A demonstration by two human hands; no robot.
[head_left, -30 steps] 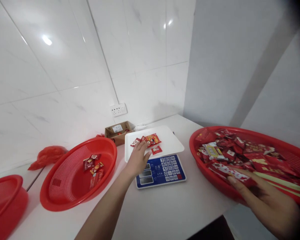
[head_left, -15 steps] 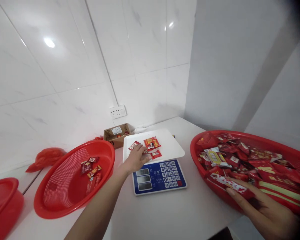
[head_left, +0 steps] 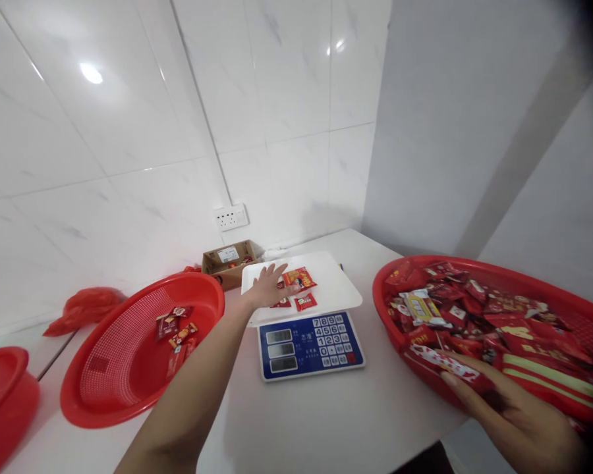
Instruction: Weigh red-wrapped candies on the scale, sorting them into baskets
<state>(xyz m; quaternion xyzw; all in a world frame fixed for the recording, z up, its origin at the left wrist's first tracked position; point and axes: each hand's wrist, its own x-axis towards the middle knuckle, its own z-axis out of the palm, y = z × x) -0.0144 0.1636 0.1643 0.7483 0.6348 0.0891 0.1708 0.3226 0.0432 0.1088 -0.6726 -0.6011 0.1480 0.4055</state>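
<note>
My left hand (head_left: 269, 288) reaches over the white pan (head_left: 336, 289) of a digital scale (head_left: 310, 347), its fingers spread. Beneath and beside the fingers lie small red snack packets; a larger red and yellow packet (head_left: 301, 278) sits by the fingertips, and a small red packet (head_left: 305, 302) is to their right. Whether the palm presses on a packet is hidden. At the near rim of the right red basket (head_left: 383, 289), my right hand (head_left: 518, 415) is closed on a red and white packet (head_left: 445, 364), thumb on top.
Wrapped snacks fill the right basket, among them a yellow and white packet (head_left: 425, 308). A red basket (head_left: 93, 368) with a few packets stands left of the scale, another red basket (head_left: 10, 388) further left. A cardboard box (head_left: 230, 263) and red plastic bag (head_left: 84, 309) are near the wall.
My left hand has shifted a little away from me on the pan, and its fingers have spread from their bent position. My right hand keeps its packet at the basket rim.
</note>
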